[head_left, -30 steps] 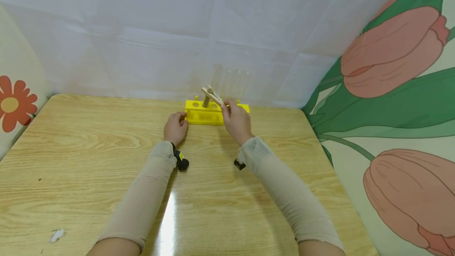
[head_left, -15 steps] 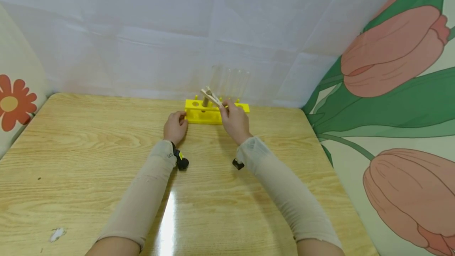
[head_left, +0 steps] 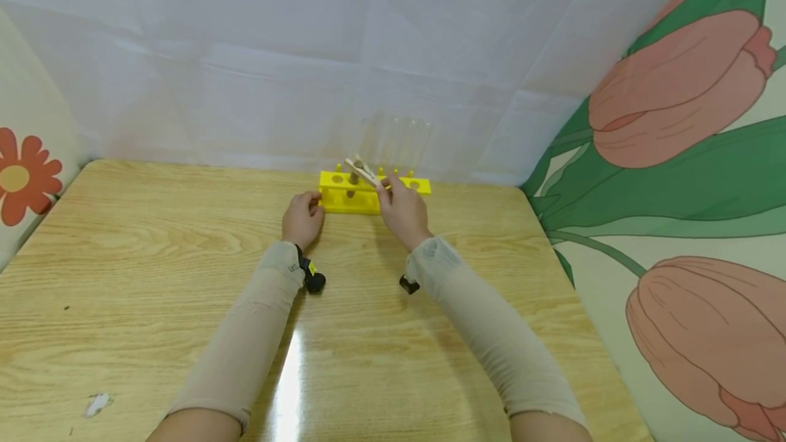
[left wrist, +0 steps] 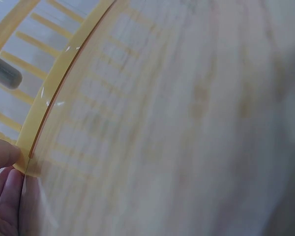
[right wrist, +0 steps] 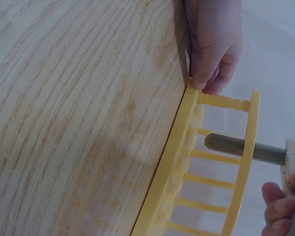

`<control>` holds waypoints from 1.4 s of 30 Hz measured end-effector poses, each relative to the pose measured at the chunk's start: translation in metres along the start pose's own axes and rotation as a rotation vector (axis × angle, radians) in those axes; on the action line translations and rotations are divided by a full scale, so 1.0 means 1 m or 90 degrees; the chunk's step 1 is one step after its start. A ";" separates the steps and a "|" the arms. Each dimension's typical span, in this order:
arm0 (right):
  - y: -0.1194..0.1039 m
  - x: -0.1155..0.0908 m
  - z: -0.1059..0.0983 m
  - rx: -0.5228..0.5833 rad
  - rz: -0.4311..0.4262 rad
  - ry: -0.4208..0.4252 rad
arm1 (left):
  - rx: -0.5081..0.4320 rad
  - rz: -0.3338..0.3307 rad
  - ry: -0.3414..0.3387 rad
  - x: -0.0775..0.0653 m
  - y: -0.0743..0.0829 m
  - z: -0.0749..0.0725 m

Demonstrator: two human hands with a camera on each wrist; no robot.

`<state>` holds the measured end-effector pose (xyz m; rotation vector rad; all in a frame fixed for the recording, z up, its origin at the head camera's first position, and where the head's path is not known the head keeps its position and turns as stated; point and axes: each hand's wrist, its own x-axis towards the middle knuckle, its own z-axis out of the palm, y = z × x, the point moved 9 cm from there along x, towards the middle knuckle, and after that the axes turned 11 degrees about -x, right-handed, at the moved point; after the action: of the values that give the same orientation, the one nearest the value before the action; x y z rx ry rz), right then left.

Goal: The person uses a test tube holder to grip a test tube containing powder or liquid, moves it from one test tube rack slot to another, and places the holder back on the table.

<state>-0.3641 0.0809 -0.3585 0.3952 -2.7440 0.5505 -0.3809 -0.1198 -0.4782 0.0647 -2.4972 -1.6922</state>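
- One orange flower on the wall at far L, partly cut off by the edge of the head view.
- Wood-grain table runs across, w/ a pale worn patch near L.
- L hand at the L end of the yellow rack; thumb & fingers pinch the base's end corner, per both wrist views. Pale sleeve on the arm, black wrist cam strapped on.
- Rack stands on the table near the back edge, in front of the white cloth.
- Dark greyish tube in the rack's top plate, 2nd hole from L; roughly upright, rounded bottom hanging between plate & base, apart from the base.
- Wooden clamp grips the tube's upper end, above the plate.
- R hand holds the clamp's other end, thumb & fingers closed round it, just above/in front of the rack. Same pale sleeve, 2nd black cam by the wrist.
- Clear tubes upright at the rack's back, R half; v. faint vs. cloth, so exact no. is hard to tell.
- Pink tulips w/ green leaves on the R wall.
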 end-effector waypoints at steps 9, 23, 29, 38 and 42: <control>-0.001 -0.001 0.003 -0.007 0.004 -0.018 | -0.004 -0.009 -0.001 0.001 -0.003 0.001; -0.003 -0.002 0.008 -0.033 0.012 -0.033 | 0.001 0.000 0.002 0.001 -0.002 0.002; -0.002 -0.003 0.012 -0.049 0.008 -0.044 | 0.000 -0.002 0.003 0.001 -0.003 0.002; -0.002 -0.003 0.015 -0.065 -0.007 -0.046 | -0.001 -0.012 0.001 0.000 -0.001 0.002; -0.003 -0.003 0.016 -0.068 -0.011 -0.041 | -0.001 -0.015 0.003 0.000 0.000 0.002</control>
<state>-0.3649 0.0725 -0.3725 0.4176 -2.8143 0.3916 -0.3814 -0.1184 -0.4792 0.0984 -2.5013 -1.7019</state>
